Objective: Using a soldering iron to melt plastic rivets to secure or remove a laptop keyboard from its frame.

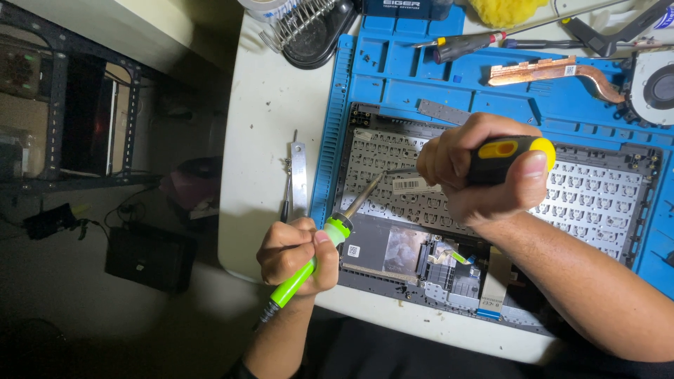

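Left hand closed on green soldering iron, right hand fisted on screwdriver over laptop chassis. Iron looks light, stiff; hold by handle.

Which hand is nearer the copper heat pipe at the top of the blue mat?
Right. The right hand is just below the copper heat pipe; the left hand is far lower-left.

This is an electronics repair workshop. A white table carries a blue silicone repair mat with moulded parts trays, and on it lies an opened laptop chassis, the keyboard's underside bare. Beside it rest a copper heat pipe with its cooling fan, a spare screwdriver, a coiled soldering-iron stand and tweezers. A green soldering iron is in use.
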